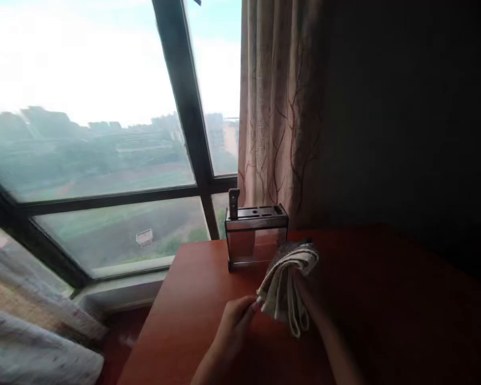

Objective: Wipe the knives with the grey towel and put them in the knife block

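Left hand (234, 321) pinched the folded grey-and-cream cloth's (288, 283) lower edge, right hand hidden beneath the draped cloth, grip unclear, clear steel-topped knife block (256, 235) stood at the red-brown table's (192, 299) far edge.

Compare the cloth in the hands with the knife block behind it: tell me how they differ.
The cloth is soft, pale and folded, hanging in creases; the knife block is a rigid box with a dark slotted top and see-through walls. The cloth is held above the table between the left hand and right hand; the knife block stands untouched on it, one dark handle sticking up. Both sit near the window.
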`<state>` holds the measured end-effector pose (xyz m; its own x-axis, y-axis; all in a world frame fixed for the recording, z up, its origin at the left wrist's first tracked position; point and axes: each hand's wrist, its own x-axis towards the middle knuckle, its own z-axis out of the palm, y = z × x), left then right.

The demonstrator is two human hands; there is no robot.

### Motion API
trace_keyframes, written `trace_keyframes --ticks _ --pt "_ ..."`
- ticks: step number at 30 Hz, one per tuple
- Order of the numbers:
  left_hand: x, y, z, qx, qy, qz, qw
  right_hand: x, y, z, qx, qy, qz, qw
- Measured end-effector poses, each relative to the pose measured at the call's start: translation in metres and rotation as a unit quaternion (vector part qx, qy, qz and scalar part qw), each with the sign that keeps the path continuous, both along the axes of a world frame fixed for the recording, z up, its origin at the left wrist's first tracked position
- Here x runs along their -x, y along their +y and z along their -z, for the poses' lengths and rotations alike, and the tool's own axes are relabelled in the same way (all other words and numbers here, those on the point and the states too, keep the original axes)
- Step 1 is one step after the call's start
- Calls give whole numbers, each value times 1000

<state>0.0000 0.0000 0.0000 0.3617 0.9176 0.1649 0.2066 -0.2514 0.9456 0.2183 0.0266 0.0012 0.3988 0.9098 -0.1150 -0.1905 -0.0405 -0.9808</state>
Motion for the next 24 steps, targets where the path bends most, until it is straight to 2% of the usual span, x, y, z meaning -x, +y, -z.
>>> trace_keyframes --ticks 5,9,12,16,20,22,24 --pt "1 -2 2 43 -50 -10 998 -2 1 7 -16 107 -37 993" --pt "-2 -4 7 131 -136 -16 982 -5 4 21 -43 243 -110 963" --pt "-5 -5 9 149 -153 -17 977 -5 6 31 -65 267 -124 953" --pt "-6 -5 9 77 -84 -1 994 1 6 36 -68 238 -125 961" --pt "-5 -4 5 -35 6 -31 999 10 4 26 -93 76 -81 989" --pt "-4 -3 5 -83 41 -56 994 15 3 17 -97 -4 -59 994" --pt "-4 -3 6 -116 66 -65 989 19 3 11 -94 -36 -50 994"
